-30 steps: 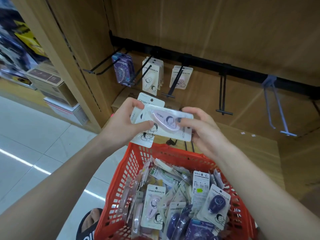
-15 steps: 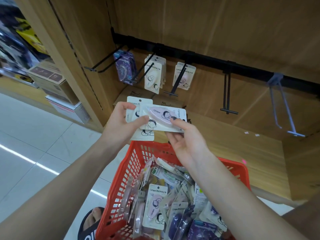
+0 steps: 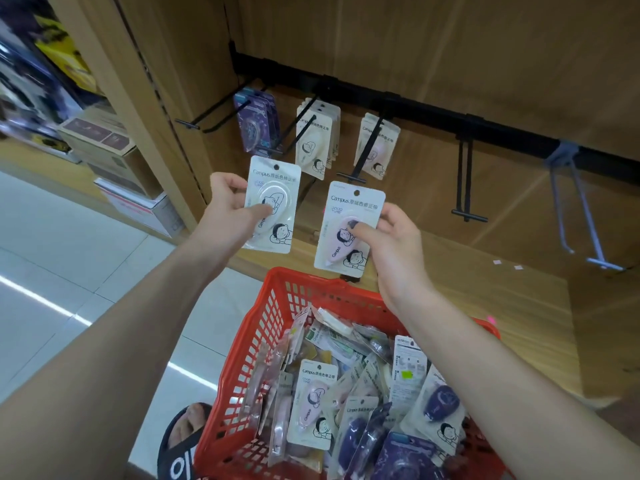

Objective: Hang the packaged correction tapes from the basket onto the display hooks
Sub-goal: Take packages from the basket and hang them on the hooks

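My left hand [image 3: 230,211] pinches a white correction tape pack [image 3: 277,188] upright, just below the hook with white packs [image 3: 317,140]. My right hand [image 3: 391,240] pinches a pink correction tape pack [image 3: 348,209] upright, below the hook with pink packs [image 3: 377,147]. Purple packs [image 3: 258,123] hang on a hook further left. The red basket [image 3: 273,306] below holds several mixed packs. An empty black hook [image 3: 465,181] and an empty grey hook [image 3: 581,209] stick out to the right.
All hooks hang from a black rail [image 3: 433,114] on a wooden back panel. A wooden shelf [image 3: 502,306] lies behind the basket. A wooden upright [image 3: 145,109] stands at left, with cardboard boxes [image 3: 104,140] beyond it. A sandalled foot [image 3: 187,434] rests on the tiled floor.
The two packs were held stacked together in both hands. Now they are apart, one in each hand, both turned upright and raised toward the hooks.
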